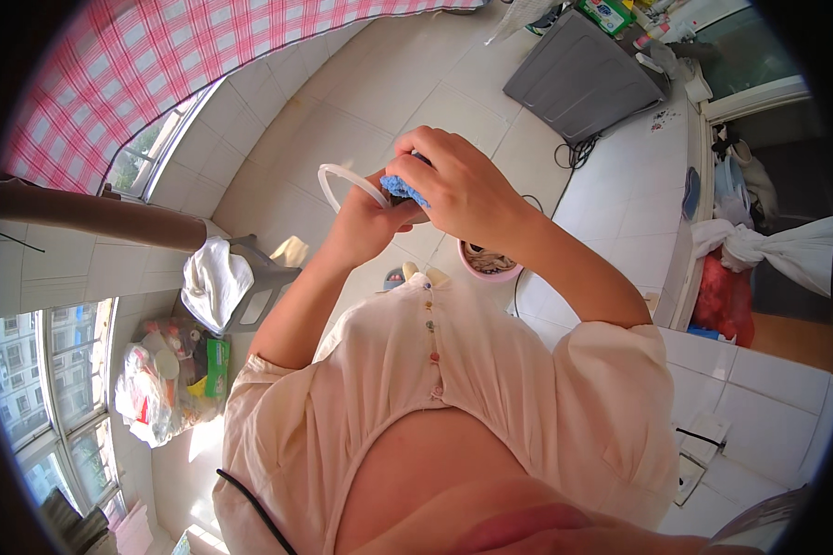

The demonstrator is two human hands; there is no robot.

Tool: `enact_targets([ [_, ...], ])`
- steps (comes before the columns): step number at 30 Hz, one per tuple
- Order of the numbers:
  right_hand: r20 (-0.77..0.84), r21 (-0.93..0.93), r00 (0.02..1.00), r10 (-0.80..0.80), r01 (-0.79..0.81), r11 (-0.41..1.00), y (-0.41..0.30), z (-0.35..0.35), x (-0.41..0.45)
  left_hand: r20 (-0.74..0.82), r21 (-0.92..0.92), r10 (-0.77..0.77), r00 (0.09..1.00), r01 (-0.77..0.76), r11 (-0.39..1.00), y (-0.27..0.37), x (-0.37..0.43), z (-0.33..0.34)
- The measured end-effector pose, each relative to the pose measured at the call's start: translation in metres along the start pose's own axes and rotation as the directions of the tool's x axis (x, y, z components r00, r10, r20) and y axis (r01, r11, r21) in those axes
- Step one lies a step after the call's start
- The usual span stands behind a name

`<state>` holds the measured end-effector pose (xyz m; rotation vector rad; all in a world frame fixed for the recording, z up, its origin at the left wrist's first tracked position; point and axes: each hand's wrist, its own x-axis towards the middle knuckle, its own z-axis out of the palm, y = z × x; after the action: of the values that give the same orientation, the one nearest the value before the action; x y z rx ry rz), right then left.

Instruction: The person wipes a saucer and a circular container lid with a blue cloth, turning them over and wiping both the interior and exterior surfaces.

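Both my hands are raised together in front of my chest. My left hand (369,220) holds a small dark object (400,201) from below, mostly hidden by the fingers. A white curved loop (330,182) sticks out beside that hand; whether it is joined to the dark object or worn on the wrist I cannot tell. My right hand (451,182) comes over from the other side, its fingers curled on a blue textured cloth or sponge (404,189) that touches the dark object.
On the tiled floor stands a pink basin (489,276) holding cloth. A grey plastic stool (267,295) with white cloth (216,284) is at left, near filled plastic bags (170,374). A grey appliance (583,73) stands beyond; a red-checked cloth (201,48) hangs upper left.
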<state>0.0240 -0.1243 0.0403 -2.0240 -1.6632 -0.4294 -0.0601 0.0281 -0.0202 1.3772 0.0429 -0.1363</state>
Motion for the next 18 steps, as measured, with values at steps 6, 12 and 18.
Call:
enact_targets([
  [6, -0.071, 0.088, 0.99, 0.125, -0.118, 0.989, 0.015, -0.02, -0.01, -0.159, -0.007, -0.021, 0.987, 0.02, 1.0, 0.011, -0.017, 0.016],
  [12, -0.224, 0.134, 0.915, 0.335, -0.312, 0.941, 0.035, -0.036, -0.059, -0.165, -0.183, 0.02, 0.986, -0.051, 0.982, 0.005, -0.01, 0.053],
  [18, -0.276, 0.217, 0.762, 0.586, -0.544, 0.81, 0.02, -0.046, -0.129, -0.231, -0.323, 0.092, 0.969, -0.165, 0.932, 0.003, -0.004, 0.106],
])
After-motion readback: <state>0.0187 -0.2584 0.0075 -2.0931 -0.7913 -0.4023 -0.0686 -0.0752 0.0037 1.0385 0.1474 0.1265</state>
